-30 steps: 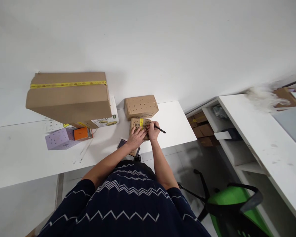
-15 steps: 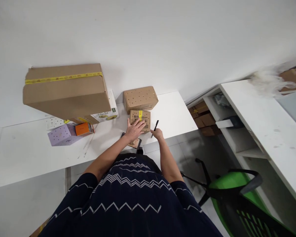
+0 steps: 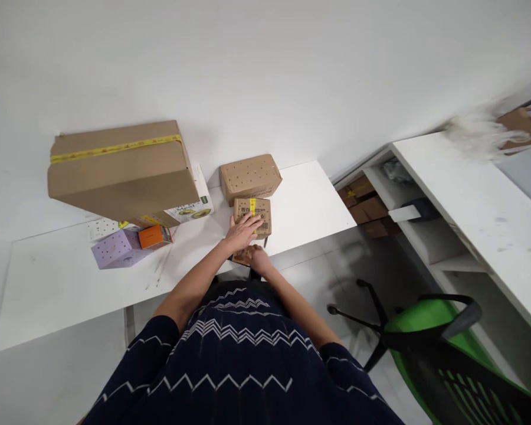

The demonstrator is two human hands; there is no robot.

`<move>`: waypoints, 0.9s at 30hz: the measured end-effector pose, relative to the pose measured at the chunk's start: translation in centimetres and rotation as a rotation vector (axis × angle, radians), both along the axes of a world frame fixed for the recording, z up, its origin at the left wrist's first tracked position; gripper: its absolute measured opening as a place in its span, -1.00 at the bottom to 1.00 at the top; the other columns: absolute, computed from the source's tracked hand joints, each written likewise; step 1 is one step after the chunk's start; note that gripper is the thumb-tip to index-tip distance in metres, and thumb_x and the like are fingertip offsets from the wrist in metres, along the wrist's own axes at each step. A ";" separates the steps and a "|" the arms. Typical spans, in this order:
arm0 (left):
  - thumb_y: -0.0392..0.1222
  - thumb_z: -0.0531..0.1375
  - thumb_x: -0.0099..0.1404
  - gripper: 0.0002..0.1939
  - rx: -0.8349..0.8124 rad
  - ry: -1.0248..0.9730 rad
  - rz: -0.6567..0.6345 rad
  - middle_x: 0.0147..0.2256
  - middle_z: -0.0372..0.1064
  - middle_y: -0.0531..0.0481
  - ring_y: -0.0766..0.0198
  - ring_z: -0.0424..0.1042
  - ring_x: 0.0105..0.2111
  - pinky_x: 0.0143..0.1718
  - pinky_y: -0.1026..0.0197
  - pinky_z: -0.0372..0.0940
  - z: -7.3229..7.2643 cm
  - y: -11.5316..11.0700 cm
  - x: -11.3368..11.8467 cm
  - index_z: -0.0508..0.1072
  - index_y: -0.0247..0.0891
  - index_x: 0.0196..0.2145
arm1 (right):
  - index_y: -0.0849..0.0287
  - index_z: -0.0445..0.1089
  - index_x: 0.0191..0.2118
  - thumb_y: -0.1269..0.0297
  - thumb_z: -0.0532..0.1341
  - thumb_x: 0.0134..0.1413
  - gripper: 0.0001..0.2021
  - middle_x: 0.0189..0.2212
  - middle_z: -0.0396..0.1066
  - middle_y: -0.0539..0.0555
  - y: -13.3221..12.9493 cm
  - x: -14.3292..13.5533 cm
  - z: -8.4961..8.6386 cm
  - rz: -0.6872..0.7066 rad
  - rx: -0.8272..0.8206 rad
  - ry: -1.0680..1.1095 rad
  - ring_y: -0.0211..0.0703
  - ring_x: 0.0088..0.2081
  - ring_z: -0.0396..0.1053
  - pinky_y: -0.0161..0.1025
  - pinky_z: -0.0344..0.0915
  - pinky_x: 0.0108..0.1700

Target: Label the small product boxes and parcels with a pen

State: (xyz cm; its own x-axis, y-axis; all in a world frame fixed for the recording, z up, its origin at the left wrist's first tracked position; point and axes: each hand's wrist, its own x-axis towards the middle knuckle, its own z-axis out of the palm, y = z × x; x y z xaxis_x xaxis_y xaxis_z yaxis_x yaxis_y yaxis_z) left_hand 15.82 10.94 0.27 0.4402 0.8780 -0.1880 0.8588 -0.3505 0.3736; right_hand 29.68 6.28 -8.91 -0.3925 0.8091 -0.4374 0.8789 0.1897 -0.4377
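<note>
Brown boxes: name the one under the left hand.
The small yellow-taped box, left hand on top; the dotted box behind it and the large box at left have no hand on them.

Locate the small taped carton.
Head view: the small taped carton is under the left hand, in front of the dotted brown box, right of the orange box.

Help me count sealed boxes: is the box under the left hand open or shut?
Shut: the box has yellow tape across its flat top.

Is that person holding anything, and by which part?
The left hand rests on top of the small box, not closed around it. The right hand is at the flat brown item; whether it grips that or the dark stick cannot be told.
</note>
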 end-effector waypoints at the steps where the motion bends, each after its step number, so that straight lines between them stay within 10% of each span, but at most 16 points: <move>1: -0.17 0.02 0.43 -0.46 -0.002 0.006 0.006 0.38 0.01 0.00 0.02 -0.11 0.40 0.36 -0.34 -0.17 0.1 0.0 0.1 0.17 -0.04 0.34 | 0.23 0.40 0.09 0.12 0.25 0.20 -0.59 0.06 0.40 0.29 -0.6 -1.2 -0.1 0.099 0.018 -0.040 0.05 0.09 0.32 -0.19 0.23 0.04; 9: -0.17 0.06 0.40 -0.44 0.048 0.027 0.013 0.36 0.08 -0.03 0.00 -0.06 0.39 0.33 -0.37 -0.09 -0.8 0.2 0.1 0.19 -0.02 0.33 | 0.28 0.23 0.24 0.17 0.29 0.12 -0.40 0.18 0.23 0.44 -0.8 -4.3 -1.3 0.302 0.107 -0.195 0.25 0.15 0.20 0.07 0.15 0.13; 16: -0.14 0.04 0.41 -0.46 0.077 0.036 -0.003 0.36 0.08 -0.03 0.00 -0.05 0.38 0.34 -0.34 -0.07 -1.1 0.2 -0.1 0.19 -0.02 0.33 | 0.17 0.14 0.33 0.17 0.36 -0.10 -0.17 0.10 0.28 0.37 -1.8 -1.1 1.5 0.192 -0.017 -0.095 0.26 0.08 0.21 0.06 0.20 0.05; 23: -0.14 0.02 0.42 -0.45 0.057 0.037 -0.013 0.36 0.07 -0.05 0.00 -0.05 0.38 0.33 -0.35 -0.05 -0.9 0.3 -0.3 0.17 -0.06 0.34 | 0.18 0.29 0.22 0.08 0.32 -0.05 -0.31 -0.08 0.42 0.16 -4.1 10.2 7.0 -0.159 -0.661 0.779 -0.03 -0.09 0.36 -0.04 0.29 0.03; 27: -0.14 0.01 0.43 -0.46 0.070 0.041 -0.009 0.36 0.06 -0.05 -0.01 -0.06 0.39 0.32 -0.36 -0.05 -1.0 0.3 -0.4 0.18 -0.05 0.34 | 0.19 0.31 0.16 -0.17 0.36 -0.15 -0.22 0.00 0.43 0.26 -5.4 11.2 9.6 -0.433 -0.809 1.345 -0.01 -0.11 0.44 -0.10 0.40 -0.12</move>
